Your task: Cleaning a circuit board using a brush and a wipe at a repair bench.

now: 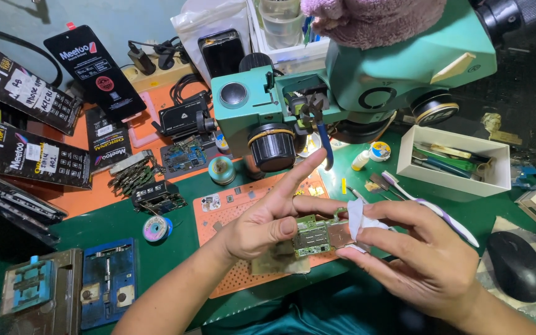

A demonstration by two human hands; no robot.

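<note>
Head view shows my left hand [262, 226] pinching the small circuit board [312, 236] while my right hand [417, 248] grips a folded white wipe [360, 220]; I dab lightly, board steady.

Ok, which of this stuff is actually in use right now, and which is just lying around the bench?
In use:
left hand
right hand
green circuit board, held between both hands
white wipe, pinched in the right hand against the board

Lying about:
toothbrush
black mouse
white tray of tools
microscope
solder spool
blue board holder
</note>
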